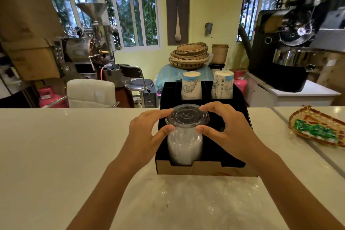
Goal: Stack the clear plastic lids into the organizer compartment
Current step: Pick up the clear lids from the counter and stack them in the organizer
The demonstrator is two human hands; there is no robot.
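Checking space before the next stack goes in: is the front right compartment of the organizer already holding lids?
No. The front right compartment shows only dark interior, while the stack of clear lids stands in the front left one between both hands.

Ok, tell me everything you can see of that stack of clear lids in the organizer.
The stack of clear lids is a tall upright column of thin, see-through plastic discs, looking milky white where many nest together. It stands in the front left compartment of the black organizer and rises above its low cardboard front wall. The top lid is round and flat with a raised rim and moulded centre marks. The left hand and right hand pinch the top of the stack from either side with their fingers.
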